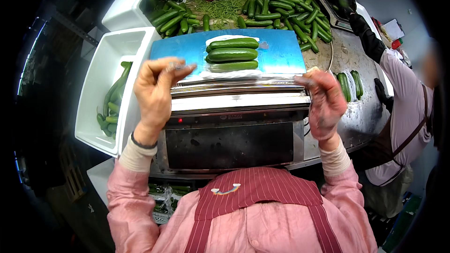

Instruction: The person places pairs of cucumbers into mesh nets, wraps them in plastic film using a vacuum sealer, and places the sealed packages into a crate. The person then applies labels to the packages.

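Note:
Three cucumbers (232, 54) lie side by side on a white tray (230, 74), which rests on the blue plate (281, 52) of a film-wrapping machine (228, 147). A clear plastic film (274, 78) stretches along the machine's near rollers. At the film's right end, my right hand (327, 102) pinches its edge between thumb and fingers. My left hand (154, 91) is raised over the machine's left side with thumb and fingers drawn together. Its fingertips are blurred, and whether film is between them cannot be made out.
A white foam box (98, 95) with cucumbers stands at left, another foam box (130, 3) behind it. Loose cucumbers (288, 10) and green beans (221, 7) cover the far table. Another tray of cucumbers (349, 86) lies right, near a co-worker (404, 112) and a scale (339, 24).

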### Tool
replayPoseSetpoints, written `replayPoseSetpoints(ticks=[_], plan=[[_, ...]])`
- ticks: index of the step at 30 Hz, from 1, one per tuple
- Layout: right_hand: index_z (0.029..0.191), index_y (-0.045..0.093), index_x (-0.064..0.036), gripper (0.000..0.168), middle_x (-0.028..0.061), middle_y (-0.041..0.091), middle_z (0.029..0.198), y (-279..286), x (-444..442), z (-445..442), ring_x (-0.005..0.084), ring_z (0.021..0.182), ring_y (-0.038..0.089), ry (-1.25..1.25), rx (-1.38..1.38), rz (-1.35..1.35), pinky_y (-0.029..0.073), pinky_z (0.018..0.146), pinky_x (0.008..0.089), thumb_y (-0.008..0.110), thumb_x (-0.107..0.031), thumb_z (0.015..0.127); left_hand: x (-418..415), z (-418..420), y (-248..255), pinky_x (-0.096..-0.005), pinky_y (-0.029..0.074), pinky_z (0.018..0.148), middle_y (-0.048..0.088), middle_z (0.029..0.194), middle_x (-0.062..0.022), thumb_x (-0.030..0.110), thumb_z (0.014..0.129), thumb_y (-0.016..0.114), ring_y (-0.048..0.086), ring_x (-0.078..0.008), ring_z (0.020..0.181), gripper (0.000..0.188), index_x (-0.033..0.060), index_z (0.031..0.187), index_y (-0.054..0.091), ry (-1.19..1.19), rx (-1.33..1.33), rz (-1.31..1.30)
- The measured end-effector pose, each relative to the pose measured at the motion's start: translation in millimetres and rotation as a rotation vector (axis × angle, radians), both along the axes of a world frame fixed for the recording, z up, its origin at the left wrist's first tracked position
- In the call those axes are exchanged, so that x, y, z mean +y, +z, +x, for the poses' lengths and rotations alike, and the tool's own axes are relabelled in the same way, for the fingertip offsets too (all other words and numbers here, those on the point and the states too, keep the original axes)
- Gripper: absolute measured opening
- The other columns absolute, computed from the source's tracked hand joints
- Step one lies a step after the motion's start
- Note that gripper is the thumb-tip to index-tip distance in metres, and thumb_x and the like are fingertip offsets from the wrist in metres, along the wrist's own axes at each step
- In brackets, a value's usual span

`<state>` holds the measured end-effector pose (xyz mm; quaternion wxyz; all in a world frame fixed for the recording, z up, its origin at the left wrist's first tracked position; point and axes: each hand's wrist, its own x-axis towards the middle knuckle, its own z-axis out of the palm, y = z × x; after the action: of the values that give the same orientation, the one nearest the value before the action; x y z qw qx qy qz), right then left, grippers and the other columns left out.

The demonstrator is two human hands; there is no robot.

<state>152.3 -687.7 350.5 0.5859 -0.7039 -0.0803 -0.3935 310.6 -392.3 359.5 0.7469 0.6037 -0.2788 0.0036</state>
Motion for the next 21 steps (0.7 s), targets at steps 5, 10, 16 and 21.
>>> replayPoseSetpoints(ticks=[5,10,16,21], plan=[[0.114,0.066,0.000,0.022,0.0154,0.066,0.120,21.7,-38.1,108.7,0.0250,0.107,0.066,-0.341,-0.017,-0.592,0.053,0.093,0.0337,0.056,-0.014,0.101,-68.0,103.9,-1.2,-0.0304,0.057,0.086,0.071,0.105,-0.0151,0.007,0.101,0.055,0.070,-0.0197,0.098,0.012,-0.0017,0.107,0.061,0.151,-0.290,0.078],[0.111,0.066,0.000,0.030,0.0184,0.065,0.120,-60.0,-47.4,198.1,0.0388,0.110,0.060,-0.166,0.476,-0.697,0.048,0.097,0.0407,0.051,-0.024,0.102,-82.3,140.8,-75.7,-0.0373,0.051,0.091,0.067,0.116,-0.0233,0.009,0.097,0.057,0.065,-0.0341,0.112,0.028,0.0014,0.123,0.061,0.160,-0.325,0.808],[0.102,0.068,0.000,0.030,0.0160,0.067,0.113,-80.8,-48.4,172.7,0.0370,0.112,0.057,-0.119,0.552,-0.759,0.046,0.098,0.0430,0.050,-0.025,0.100,-66.9,127.9,-105.3,-0.0316,0.052,0.076,0.068,0.100,-0.0144,0.005,0.100,0.053,0.065,-0.0217,0.082,0.024,-0.0009,0.121,0.062,0.093,-0.454,0.639],[0.105,0.064,0.000,0.027,0.0191,0.068,0.100,-68.7,-28.6,156.1,0.0380,0.091,0.062,-0.087,0.630,-0.392,0.050,0.084,0.0412,0.048,-0.022,0.102,-62.7,111.8,-95.9,-0.0286,0.048,0.061,0.062,0.081,-0.0068,0.012,0.102,0.054,0.057,-0.0125,0.067,0.021,-0.0053,0.109,0.064,0.204,-0.093,0.659]])
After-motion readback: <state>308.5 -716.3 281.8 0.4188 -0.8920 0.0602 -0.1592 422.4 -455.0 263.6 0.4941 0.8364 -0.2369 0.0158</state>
